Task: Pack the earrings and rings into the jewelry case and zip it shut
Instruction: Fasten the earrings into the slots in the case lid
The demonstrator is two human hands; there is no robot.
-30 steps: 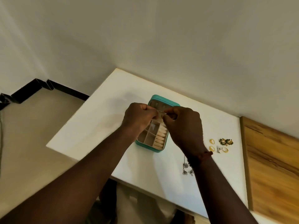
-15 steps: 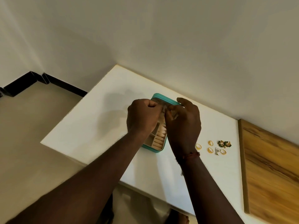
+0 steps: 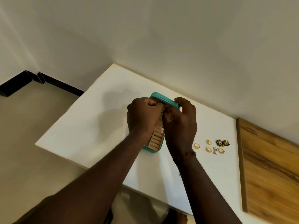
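Four rings (image 3: 208, 149) and earrings (image 3: 223, 143) are lying unpacked on the table (image 3: 97, 126); our left hand (image 3: 143, 117) and right hand (image 3: 180, 122) are pinching something small over the open jewelry case (image 3: 163, 98).

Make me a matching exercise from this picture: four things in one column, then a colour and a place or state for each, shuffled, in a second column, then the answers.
Column one:
1. jewelry case
2. rings
3. flower earrings
4. thread band

Column two:
A. red, worn round a wrist
B. gold, lying loose on the white table
C. teal, open
D. green and pinkish, farthest right of the loose pieces

Pairs: 1-C, 2-B, 3-D, 4-A.
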